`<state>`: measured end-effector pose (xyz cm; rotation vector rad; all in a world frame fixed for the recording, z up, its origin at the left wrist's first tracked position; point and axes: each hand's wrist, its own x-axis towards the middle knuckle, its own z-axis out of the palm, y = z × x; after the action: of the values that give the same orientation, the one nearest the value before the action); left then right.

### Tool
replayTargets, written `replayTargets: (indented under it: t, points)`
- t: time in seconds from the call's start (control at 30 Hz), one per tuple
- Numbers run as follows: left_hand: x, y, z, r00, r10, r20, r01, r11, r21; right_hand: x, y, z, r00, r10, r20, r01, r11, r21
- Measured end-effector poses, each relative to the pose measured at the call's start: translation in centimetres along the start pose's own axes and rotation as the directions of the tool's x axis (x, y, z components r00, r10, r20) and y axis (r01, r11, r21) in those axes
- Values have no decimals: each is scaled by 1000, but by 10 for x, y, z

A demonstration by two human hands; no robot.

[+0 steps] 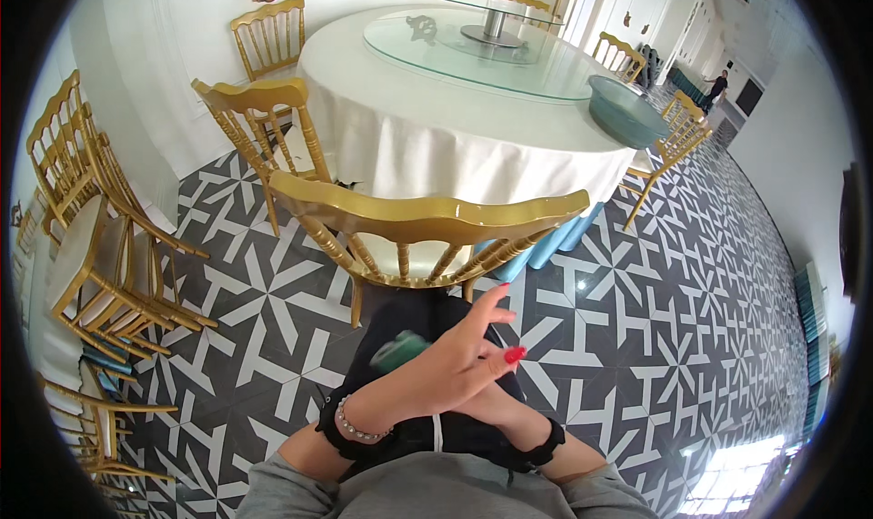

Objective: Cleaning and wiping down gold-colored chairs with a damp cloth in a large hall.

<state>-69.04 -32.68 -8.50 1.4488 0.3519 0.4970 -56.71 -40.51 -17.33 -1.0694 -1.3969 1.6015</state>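
Note:
My left hand reaches across to the right, its fingers spread and nothing visible in them. Red polish shows on its nails, and a beaded bracelet and a black band circle the wrist. Beneath it crosses my right hand, mostly hidden by the left hand and forearm. A blurred green cloth-like thing shows beyond my left forearm, in line with the hidden right hand; whether the fingers grip it is out of sight. Just ahead stands a gold wooden chair, its backrest towards me.
A round table with a white tablecloth bears a glass turntable. On its right edge sits a greenish plastic basin. Stacked gold chairs stand at left on the patterned tile floor. A person is far off at upper right.

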Motion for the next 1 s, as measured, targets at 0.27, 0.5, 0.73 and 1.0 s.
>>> replayTargets:
  t: [0.27,0.5,0.73,1.0]
  points:
    - [-31,33,-59,731,559,-392,-406,817,409,-16,-5,-25,874,121,-471,92,910,404]
    - [-19,54,-110,537,802,-262,279,124,952,-4,-52,-75,-18,-721,-693,262,665,-699]
    - [47,34,-73,783,612,-114,81,81,993,136,9,-51,125,-261,-957,634,763,-126]
    - [52,16,-75,745,593,-306,108,345,932,124,16,-68,144,-579,-802,303,798,-521]
